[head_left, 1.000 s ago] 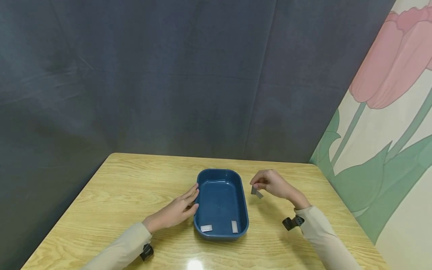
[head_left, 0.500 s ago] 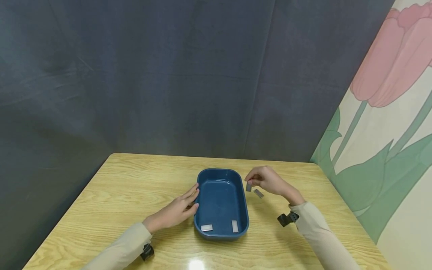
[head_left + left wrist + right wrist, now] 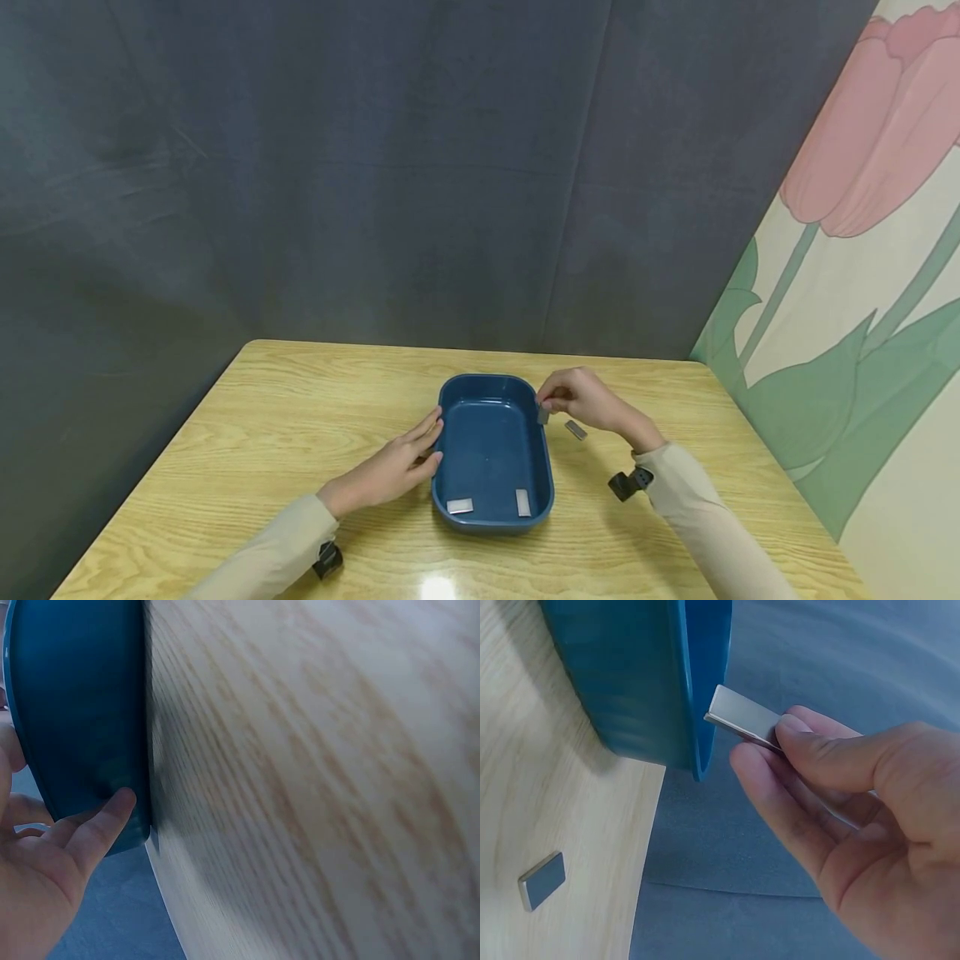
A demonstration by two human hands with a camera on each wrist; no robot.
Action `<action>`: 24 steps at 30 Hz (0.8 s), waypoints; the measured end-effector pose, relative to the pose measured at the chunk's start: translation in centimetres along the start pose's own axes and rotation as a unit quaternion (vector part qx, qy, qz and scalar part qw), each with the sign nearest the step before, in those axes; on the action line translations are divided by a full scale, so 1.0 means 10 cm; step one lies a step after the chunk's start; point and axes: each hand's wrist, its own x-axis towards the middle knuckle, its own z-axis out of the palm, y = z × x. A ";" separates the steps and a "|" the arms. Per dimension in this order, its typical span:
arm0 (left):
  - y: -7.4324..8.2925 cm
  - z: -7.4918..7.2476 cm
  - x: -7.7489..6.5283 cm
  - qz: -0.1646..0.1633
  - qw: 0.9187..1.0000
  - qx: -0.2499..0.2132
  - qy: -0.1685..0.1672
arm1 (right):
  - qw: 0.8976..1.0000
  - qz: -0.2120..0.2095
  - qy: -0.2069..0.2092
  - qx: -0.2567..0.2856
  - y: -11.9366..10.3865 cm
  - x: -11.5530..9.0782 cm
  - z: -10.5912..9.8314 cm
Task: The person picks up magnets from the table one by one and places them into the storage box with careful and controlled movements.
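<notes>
Two hands: left hand (image 3: 390, 471), fingers fairly straight, touching the left edge of a rounded blue plastic tray (image 3: 487, 446); right hand (image 3: 588, 402) pinching a flat silvery rectangular block (image 3: 742, 716), just moved to the right edge, so close but not in yet imo.

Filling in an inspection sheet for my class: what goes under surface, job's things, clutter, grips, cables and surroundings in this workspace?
Surface: wood-grain tabletop, with a glare spot at its near side.
Job's things: blue plastic tray; a near-left metallic slab and a near-right metallic slab lie inside; a loose metallic slab lies on the tabletop, right of the tray.
Clutter: nothing seen.
Grips: left hand touches the tray's left side; right hand pinches a held metallic slab by the right rim, contact with the rim unclear.
Cables: nothing seen.
Surroundings: dark cloth backdrop behind; tulip mural on the right.
</notes>
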 end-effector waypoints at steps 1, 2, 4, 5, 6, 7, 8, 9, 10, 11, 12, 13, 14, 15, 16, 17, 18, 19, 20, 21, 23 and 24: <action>0.00 0.00 0.00 0.000 1.000 0.000 0.000 | 1.000 -0.003 0.000 -0.001 0.00 0.01 0.01; 0.00 0.00 0.00 -0.001 1.000 0.001 0.000 | 1.000 -0.005 0.000 -0.002 0.00 0.02 0.01; 0.01 -0.01 0.00 -0.002 1.000 0.002 0.000 | 1.000 -0.009 -0.002 0.000 -0.01 0.04 0.02; 0.01 -0.01 0.00 -0.002 1.000 0.003 0.000 | 1.000 -0.009 -0.003 0.001 -0.01 0.05 0.03; 0.02 -0.01 0.00 -0.002 1.000 0.005 0.000 | 1.000 -0.008 -0.005 0.003 -0.01 0.05 0.04; 0.02 -0.01 0.00 -0.003 1.000 0.007 0.000 | 1.000 -0.007 -0.006 0.005 -0.01 0.06 0.04; 0.02 0.00 0.00 -0.003 1.000 0.008 0.001 | 1.000 -0.006 -0.008 0.005 -0.02 0.07 0.05; 0.02 0.00 0.00 -0.003 1.000 0.009 0.001 | 1.000 -0.005 -0.009 0.005 -0.02 0.07 0.05; 0.02 0.00 0.00 -0.004 1.000 0.011 0.001 | 1.000 -0.003 -0.010 0.006 -0.02 0.08 0.06; 0.02 0.00 0.00 -0.004 1.000 0.012 0.002 | 1.000 -0.003 -0.011 0.005 -0.02 0.09 0.07; 0.02 0.00 0.00 -0.003 1.000 0.013 0.003 | 1.000 -0.003 -0.012 0.006 -0.02 0.10 0.07; 0.01 0.00 0.00 -0.003 1.000 0.013 0.004 | 1.000 -0.003 -0.013 0.006 -0.02 0.10 0.08; 0.01 0.00 0.00 -0.003 1.000 0.014 0.005 | 1.000 -0.003 -0.013 0.006 -0.01 0.11 0.09; 0.01 0.01 0.00 -0.002 1.000 0.015 0.005 | 1.000 -0.004 -0.013 0.005 -0.01 0.12 0.09; 0.01 0.00 0.00 -0.002 1.000 0.015 0.005 | 1.000 -0.004 -0.014 0.003 -0.01 0.13 0.10; 0.01 0.00 0.00 -0.002 1.000 0.015 0.005 | 1.000 -0.004 -0.014 0.000 -0.01 0.14 0.11; 0.00 0.00 0.00 -0.001 1.000 0.016 0.005 | 1.000 -0.004 -0.014 -0.002 0.00 0.14 0.11; 0.00 0.00 0.00 -0.002 1.000 0.016 0.004 | 1.000 -0.004 -0.014 -0.005 0.00 0.15 0.12; 0.00 0.00 0.00 -0.002 1.000 0.015 0.004 | 1.000 -0.005 -0.014 -0.008 0.00 0.16 0.13; 0.00 0.00 0.00 -0.001 1.000 0.015 0.005 | 1.000 -0.006 -0.014 -0.010 0.00 0.17 0.14; 0.00 0.00 0.00 0.000 1.000 0.013 0.005 | 1.000 -0.009 -0.014 -0.013 0.01 0.19 0.15; 0.00 0.00 0.00 0.001 1.000 0.012 0.006 | 1.000 -0.010 -0.014 -0.014 0.01 0.19 0.16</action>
